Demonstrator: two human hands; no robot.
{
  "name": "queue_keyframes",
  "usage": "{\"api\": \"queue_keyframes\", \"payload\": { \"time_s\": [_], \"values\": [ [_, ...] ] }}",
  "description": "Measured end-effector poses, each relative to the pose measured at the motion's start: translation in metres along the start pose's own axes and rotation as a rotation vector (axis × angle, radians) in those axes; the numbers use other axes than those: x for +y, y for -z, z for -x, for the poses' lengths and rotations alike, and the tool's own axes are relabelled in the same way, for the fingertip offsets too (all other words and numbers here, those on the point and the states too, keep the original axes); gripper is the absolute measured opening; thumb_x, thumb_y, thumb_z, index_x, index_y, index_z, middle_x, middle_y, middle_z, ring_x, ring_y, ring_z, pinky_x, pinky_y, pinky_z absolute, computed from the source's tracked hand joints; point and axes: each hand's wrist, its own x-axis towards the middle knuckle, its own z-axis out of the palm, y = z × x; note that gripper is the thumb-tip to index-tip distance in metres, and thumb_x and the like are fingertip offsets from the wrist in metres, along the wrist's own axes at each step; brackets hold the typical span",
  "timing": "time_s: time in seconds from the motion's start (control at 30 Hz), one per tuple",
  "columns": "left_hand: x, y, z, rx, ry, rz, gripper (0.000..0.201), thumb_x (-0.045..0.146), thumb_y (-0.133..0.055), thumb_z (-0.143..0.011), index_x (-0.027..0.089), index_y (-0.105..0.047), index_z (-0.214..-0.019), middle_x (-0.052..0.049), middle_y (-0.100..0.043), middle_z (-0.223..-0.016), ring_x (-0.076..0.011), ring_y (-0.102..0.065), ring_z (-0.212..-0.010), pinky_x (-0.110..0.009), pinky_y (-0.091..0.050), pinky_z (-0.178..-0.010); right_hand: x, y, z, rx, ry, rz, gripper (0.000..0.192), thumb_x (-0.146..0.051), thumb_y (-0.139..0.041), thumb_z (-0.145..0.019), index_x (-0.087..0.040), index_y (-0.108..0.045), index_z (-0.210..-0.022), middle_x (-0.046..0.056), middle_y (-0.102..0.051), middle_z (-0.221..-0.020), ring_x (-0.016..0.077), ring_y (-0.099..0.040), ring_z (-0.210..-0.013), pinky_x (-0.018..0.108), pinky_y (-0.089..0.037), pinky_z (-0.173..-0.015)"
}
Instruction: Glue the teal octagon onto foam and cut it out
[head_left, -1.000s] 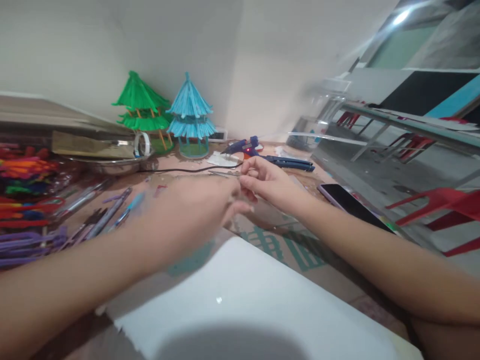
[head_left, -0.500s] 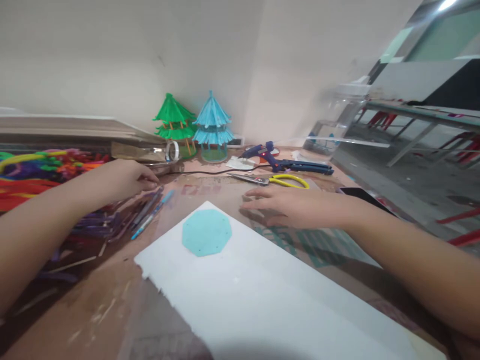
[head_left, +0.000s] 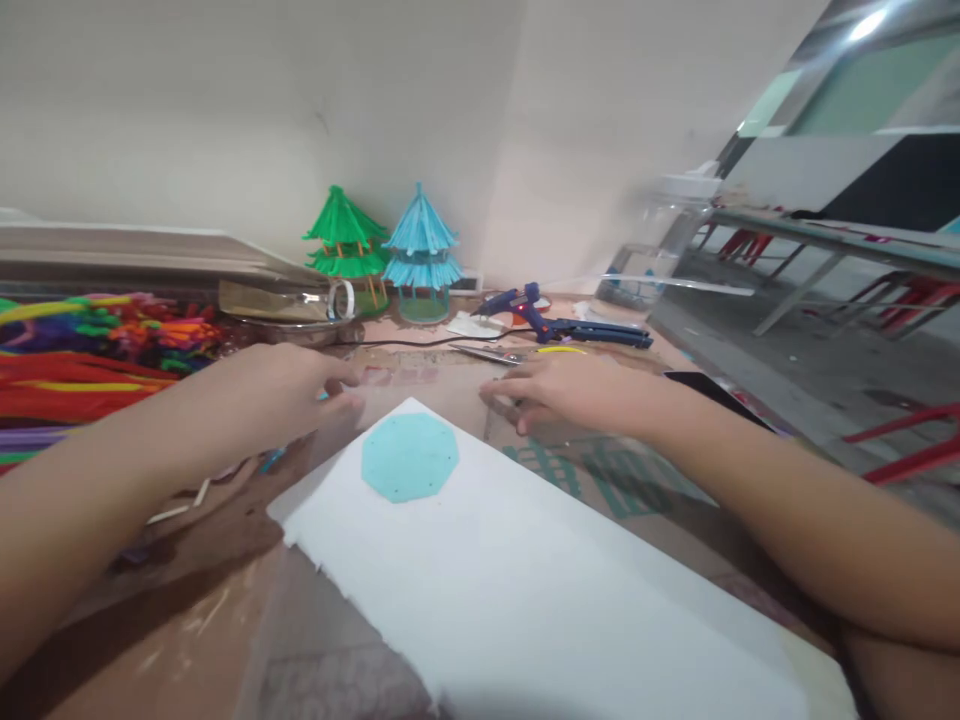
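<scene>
Left hand (head_left: pixel 281 395), seemingly loosely curled, and flat open right hand (head_left: pixel 577 395) flanked the pale-blue octagonal foam piece (head_left: pixel 409 457); a careless brush could displace it.

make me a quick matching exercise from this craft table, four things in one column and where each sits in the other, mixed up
Things:
1. turquoise octagon
2. glue gun
3. green pagoda model
4. pipe cleaners

Places:
A. heaped at the left edge of the table, beyond the left hand
B. flat on the white board, between the two hands
C. by the wall, directly left of the blue pagoda model
D. at the back of the table, beyond the right hand

Pairs: 1-B, 2-D, 3-C, 4-A
</scene>
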Motion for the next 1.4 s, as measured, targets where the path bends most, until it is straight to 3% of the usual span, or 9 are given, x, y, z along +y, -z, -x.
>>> {"api": "queue_keyframes", "payload": {
  "time_s": [0.17,0.3,0.43,0.63,0.97,1.03,1.13,1.23,1.4],
  "values": [
    [0.017,-0.010,-0.003,-0.100,-0.143,-0.186,0.043,0.051,-0.050,-0.088,0.027,-0.076,-0.113,-0.008,-0.078,-0.089,-0.0286,-0.068,-0.076,-0.031,-0.038,-0.064,0.006,0.006,0.000,-0.061,0.008,-0.063,0.035,-0.034,-0.066,-0.092,-0.024,-0.069,-0.125,0.012,-0.069,-0.117,0.0257,-0.067,-0.101,0.030,-0.047,-0.077],
    [0.023,-0.016,-0.018,-0.116,-0.228,-0.141,0.039,0.052,-0.053,-0.085,0.028,-0.078,-0.104,-0.007,-0.078,-0.089,-0.0272,-0.068,-0.074,-0.031,-0.038,-0.062,-0.009,0.005,0.000,-0.078,0.016,0.108,0.025,-0.015,-0.053,-0.095,-0.014,-0.070,-0.114,0.014,-0.074,-0.098,0.0227,-0.069,-0.089,0.029,-0.044,-0.072],
    [0.032,-0.019,-0.027,-0.117,-0.328,-0.140,0.041,0.052,-0.049,-0.087,0.028,-0.077,-0.106,-0.007,-0.079,-0.094,-0.0267,-0.068,-0.078,-0.032,-0.040,-0.066,-0.022,0.005,-0.001,-0.106,-0.020,0.235,0.040,-0.004,-0.047,-0.093,-0.009,-0.059,-0.132,0.015,-0.073,-0.091,0.0222,-0.068,-0.078,0.028,-0.041,-0.064],
    [0.041,-0.023,-0.028,-0.141,-0.305,-0.150,0.046,0.048,-0.044,-0.089,0.026,-0.076,-0.113,-0.008,-0.078,-0.106,-0.0279,-0.070,-0.089,-0.032,-0.045,-0.071,-0.007,0.009,-0.004,-0.072,-0.090,-0.025,0.033,-0.038,-0.060,-0.096,-0.021,-0.068,-0.123,0.014,-0.070,-0.118,0.0244,-0.068,-0.097,0.028,-0.044,-0.072],
    [0.035,-0.023,-0.024,-0.109,-0.328,-0.085,0.042,0.051,-0.046,-0.088,0.030,-0.078,-0.104,-0.006,-0.079,-0.090,-0.0260,-0.069,-0.075,-0.033,-0.041,-0.063,-0.021,0.014,-0.016,-0.036,-0.262,0.049,0.029,-0.015,-0.053,-0.094,-0.010,-0.068,-0.119,0.019,-0.075,-0.093,0.0285,-0.070,-0.085,0.032,-0.042,-0.066],
    [0.036,-0.023,-0.023,-0.023,-0.346,0.001,0.042,0.050,-0.048,-0.088,0.028,-0.077,-0.107,-0.006,-0.078,-0.094,-0.0255,-0.069,-0.078,-0.033,-0.045,-0.068,-0.025,0.015,-0.015,0.178,-0.373,-0.155,0.021,-0.010,-0.052,-0.091,-0.009,-0.067,-0.105,0.018,-0.075,-0.092,0.0262,-0.071,-0.083,0.032,-0.047,-0.068],
    [0.041,-0.023,-0.020,0.143,-0.350,0.304,0.055,0.052,-0.056,-0.085,0.027,-0.064,-0.133,-0.007,-0.076,-0.106,-0.0247,-0.069,-0.084,-0.033,-0.050,-0.072,-0.034,0.021,-0.012,0.520,-0.426,-0.878,0.007,-0.018,-0.053,-0.093,-0.016,-0.059,-0.096,0.009,-0.077,-0.087,0.0183,-0.072,-0.073,0.031,-0.055,-0.068],
    [0.049,-0.019,-0.014,0.087,-0.381,0.696,0.067,0.048,-0.063,-0.081,0.023,-0.055,-0.143,-0.007,-0.076,-0.103,-0.0228,-0.070,-0.083,-0.032,-0.054,-0.070,-0.049,0.030,-0.006,0.606,-0.256,-1.502,0.019,-0.036,-0.064,-0.090,-0.020,-0.055,-0.092,0.005,-0.078,-0.088,0.0163,-0.075,-0.074,0.033,-0.062,-0.070],
    [0.057,-0.011,0.000,0.070,-0.416,0.969,0.029,0.038,-0.067,-0.081,0.025,-0.081,-0.103,-0.005,-0.077,-0.089,-0.0195,-0.066,-0.078,-0.027,-0.053,-0.065,-0.071,0.038,0.000,0.646,-0.163,-1.749,0.032,-0.047,-0.079,-0.080,-0.020,-0.062,-0.088,0.003,-0.079,-0.085,0.0170,-0.076,-0.079,0.033,-0.064,-0.072]
  ]
}}
